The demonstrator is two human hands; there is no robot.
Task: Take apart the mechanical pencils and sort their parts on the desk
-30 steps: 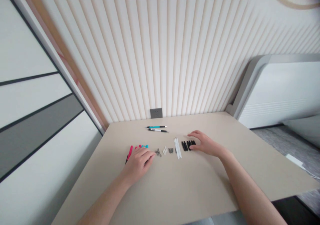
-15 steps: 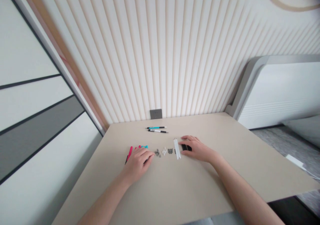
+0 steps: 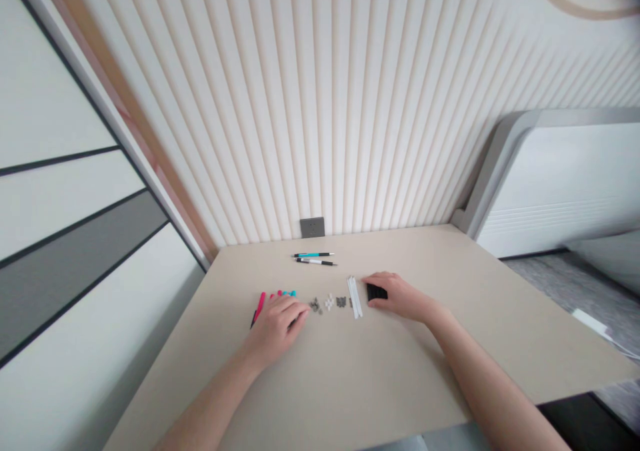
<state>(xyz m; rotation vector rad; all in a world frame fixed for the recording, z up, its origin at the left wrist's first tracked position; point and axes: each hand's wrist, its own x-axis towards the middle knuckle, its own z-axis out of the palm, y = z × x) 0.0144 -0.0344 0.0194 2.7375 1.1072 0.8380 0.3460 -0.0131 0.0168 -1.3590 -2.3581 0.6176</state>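
Note:
My right hand [image 3: 397, 297] lies over a group of black pen barrels [image 3: 376, 293], hiding most of them, just right of several white pen barrels [image 3: 355, 297]. My left hand [image 3: 275, 327] rests on the beige table [image 3: 350, 384], its curled fingers partly covering pink and teal pen parts [image 3: 261, 304]. It holds nothing I can see. Small grey pen parts [image 3: 315, 305], white pieces [image 3: 329, 301] and more grey parts [image 3: 341, 301] lie in a row between my hands. Two assembled pens [image 3: 314, 257] lie farther back.
A grey wall socket [image 3: 313, 227] sits above the table's far edge against a ribbed cream wall [image 3: 320, 117]. A white-and-grey padded bed end [image 3: 560, 184] stands at the right. A white cable [image 3: 590, 321] lies on the grey floor.
My right hand has moved left from beside the black barrels to lying over them, hiding most. My left hand has not visibly moved.

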